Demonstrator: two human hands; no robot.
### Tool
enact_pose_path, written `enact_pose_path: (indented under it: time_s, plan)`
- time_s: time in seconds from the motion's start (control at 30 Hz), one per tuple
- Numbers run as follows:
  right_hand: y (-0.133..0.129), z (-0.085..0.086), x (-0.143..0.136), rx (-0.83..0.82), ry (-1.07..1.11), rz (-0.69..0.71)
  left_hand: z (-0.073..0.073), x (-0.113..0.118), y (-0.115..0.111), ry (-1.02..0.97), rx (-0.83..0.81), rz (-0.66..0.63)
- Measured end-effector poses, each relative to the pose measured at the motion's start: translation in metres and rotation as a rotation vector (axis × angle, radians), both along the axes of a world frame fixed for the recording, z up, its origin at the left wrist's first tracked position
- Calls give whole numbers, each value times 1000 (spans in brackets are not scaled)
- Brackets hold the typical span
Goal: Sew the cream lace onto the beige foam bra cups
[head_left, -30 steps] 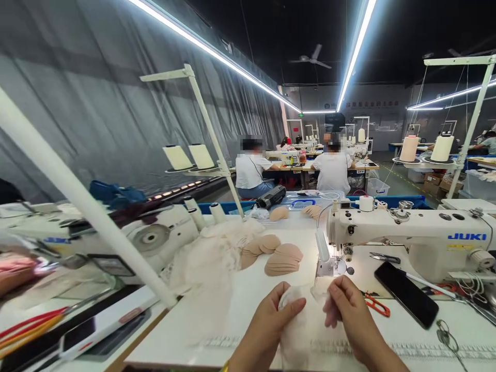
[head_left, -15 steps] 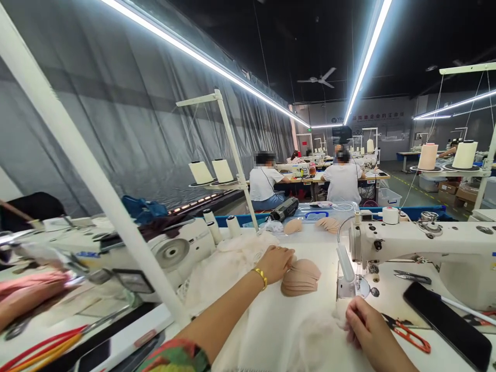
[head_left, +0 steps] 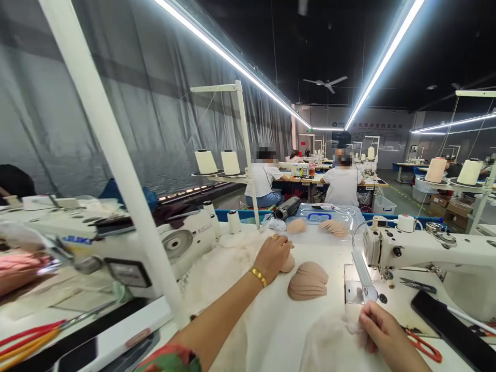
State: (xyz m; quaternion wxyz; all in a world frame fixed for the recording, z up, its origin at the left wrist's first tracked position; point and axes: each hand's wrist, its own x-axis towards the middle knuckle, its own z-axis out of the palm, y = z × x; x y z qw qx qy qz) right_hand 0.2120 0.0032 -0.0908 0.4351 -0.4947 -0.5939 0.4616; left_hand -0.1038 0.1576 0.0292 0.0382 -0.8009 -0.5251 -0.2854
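Observation:
My left hand is closed over a rounded beige bra pad, most of which the hand hides. Just right of it, a fanned stack of similar beige bra pads lies on the white table. My right hand pinches the edge of a sheer white fabric piece, in front of the sewing machine's needle area. The sewing machine stands at the right, with its lamp lit over the metal plate. White lacy fabric is heaped to the left of my left hand.
Orange-handled scissors, a black phone and thread snips lie right of my right hand. More pads sit on a clear plastic box behind. A white thread-stand pole rises at left. Two people sit ahead.
My left hand has shifted slightly left, away from the stack, and a single pad now shows beneath it. My right hand still pinches the fabric, now nearer the machine plate. The view has turned slightly.

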Motion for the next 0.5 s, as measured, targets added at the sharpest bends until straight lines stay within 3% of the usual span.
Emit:
enact_pose_path:
  time_s: [0.1, 0.17, 0.33, 0.43, 0.5]
  plan:
    - [-4, 9, -1, -2, 18, -22, 5, 3, -17, -169, 39, -2]
    - [-8, 17, -2, -24, 50, -49, 0, 11, -38, -277, -15, -46]
    - [-10, 32, -2, -63, 134, -50, -19, 42, -91, -519, -394, -237]
    - [-10, 32, 0, -79, 145, -61, -25, 57, -104, -659, -570, -248]
    - [-10, 31, 0, -81, 151, -58, -29, 62, -106, -623, -564, -231]
